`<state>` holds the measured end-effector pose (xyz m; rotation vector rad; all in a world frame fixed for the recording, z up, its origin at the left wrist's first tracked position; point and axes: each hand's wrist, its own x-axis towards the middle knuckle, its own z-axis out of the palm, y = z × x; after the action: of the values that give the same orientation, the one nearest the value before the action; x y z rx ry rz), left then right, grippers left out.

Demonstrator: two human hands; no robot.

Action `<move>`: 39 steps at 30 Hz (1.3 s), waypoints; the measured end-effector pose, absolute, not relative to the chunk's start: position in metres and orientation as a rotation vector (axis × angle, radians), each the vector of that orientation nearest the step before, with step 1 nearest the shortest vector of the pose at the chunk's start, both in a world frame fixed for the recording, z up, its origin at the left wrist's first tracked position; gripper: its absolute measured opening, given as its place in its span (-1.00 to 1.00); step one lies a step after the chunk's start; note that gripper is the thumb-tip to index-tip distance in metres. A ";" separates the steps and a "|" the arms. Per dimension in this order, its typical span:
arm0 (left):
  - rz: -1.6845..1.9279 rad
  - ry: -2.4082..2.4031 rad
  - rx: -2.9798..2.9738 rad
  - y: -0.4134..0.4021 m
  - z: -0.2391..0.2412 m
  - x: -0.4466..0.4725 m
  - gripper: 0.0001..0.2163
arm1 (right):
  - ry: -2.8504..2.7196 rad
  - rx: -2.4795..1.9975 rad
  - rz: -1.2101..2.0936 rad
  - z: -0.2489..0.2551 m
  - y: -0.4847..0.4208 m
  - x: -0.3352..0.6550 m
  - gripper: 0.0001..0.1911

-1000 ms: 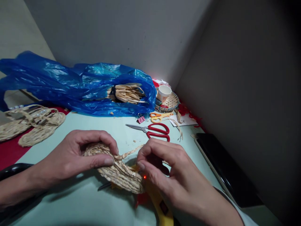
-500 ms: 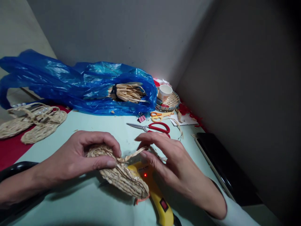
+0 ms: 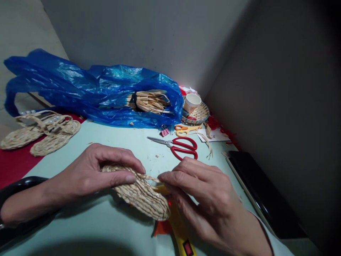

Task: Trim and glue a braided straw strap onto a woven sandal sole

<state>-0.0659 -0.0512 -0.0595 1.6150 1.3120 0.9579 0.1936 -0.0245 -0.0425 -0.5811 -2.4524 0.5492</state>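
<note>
My left hand (image 3: 90, 174) is closed around a woven straw sole (image 3: 141, 193), thumb pressed along its top and fingers curled over its far edge. My right hand (image 3: 207, 199) pinches the braided straw strand (image 3: 150, 178) at the sole's rim, fingertips nearly touching my left thumb. A yellow glue gun (image 3: 181, 233) lies under the sole and my right hand, mostly hidden, with its red switch showing near the bottom edge.
Red-handled scissors (image 3: 181, 147) lie just beyond my hands, with orange scissors (image 3: 183, 130) and a pink clip (image 3: 164, 132) behind. A blue plastic bag (image 3: 101, 94) holds straw strips. Finished straw sandals (image 3: 42, 133) rest at left. A woven tray (image 3: 199, 114) with a cup stands at back; a black device (image 3: 263, 195) lies right.
My right hand has dropped from holding the strand raised to pressing it down against the sole's rim, covering the glue gun's red light. The view has shifted slightly.
</note>
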 end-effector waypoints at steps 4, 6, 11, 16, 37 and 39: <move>0.943 1.338 1.656 -0.051 -0.061 -0.066 -0.87 | -2.504 -0.575 0.489 -0.041 -0.027 0.192 -0.70; 0.942 1.343 1.682 -0.051 -0.062 -0.067 -0.87 | -2.532 -0.593 0.481 -0.041 -0.028 0.192 -0.68; 0.925 1.309 1.734 -0.050 -0.065 -0.069 -0.84 | -2.609 -0.607 0.485 -0.044 -0.028 0.194 -0.67; 0.927 1.272 1.756 -0.049 -0.068 -0.069 -0.80 | -2.674 -0.654 0.573 -0.044 -0.027 0.194 -0.72; 0.928 1.237 1.939 -0.040 -0.066 -0.071 -0.85 | -2.766 -0.744 0.855 -0.042 -0.022 0.192 -0.86; 0.933 1.238 1.948 -0.040 -0.066 -0.072 -0.84 | -2.748 -0.707 0.838 -0.044 -0.021 0.193 -0.88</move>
<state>-0.0717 -0.0404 -0.0661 1.9476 1.2381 0.9334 0.1925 -0.0208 -0.0439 -0.7072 -2.7475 0.8383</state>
